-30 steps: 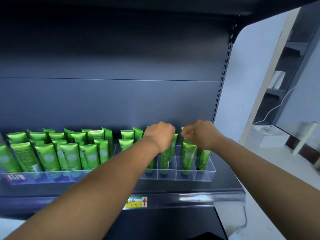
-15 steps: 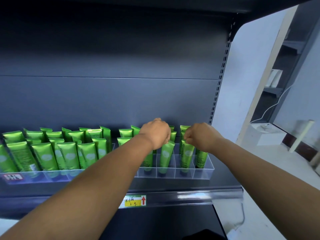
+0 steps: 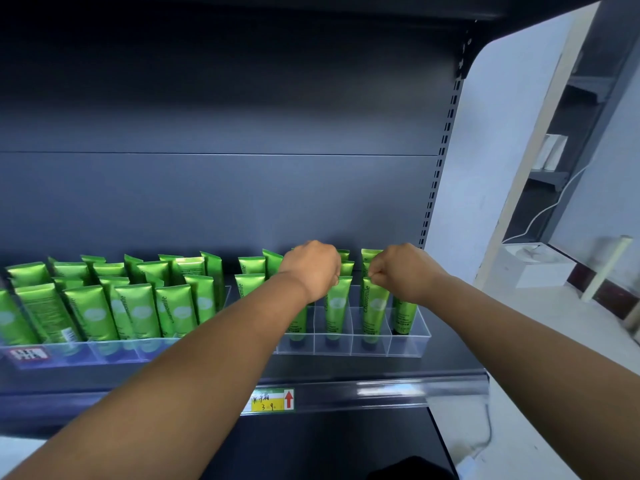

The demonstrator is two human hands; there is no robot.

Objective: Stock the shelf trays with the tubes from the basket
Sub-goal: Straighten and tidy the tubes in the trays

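Green plastic tubes (image 3: 337, 304) stand upright in the clear acrylic shelf tray (image 3: 405, 344). Your left hand (image 3: 311, 268) pinches one tube's top; your right hand (image 3: 401, 270) pinches the neighbouring tube (image 3: 374, 306).

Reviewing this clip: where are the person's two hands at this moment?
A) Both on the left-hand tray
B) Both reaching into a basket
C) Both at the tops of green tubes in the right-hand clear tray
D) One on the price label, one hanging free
C: the left hand and right hand both pinch the top edges of upright green tubes in the right-hand clear tray.
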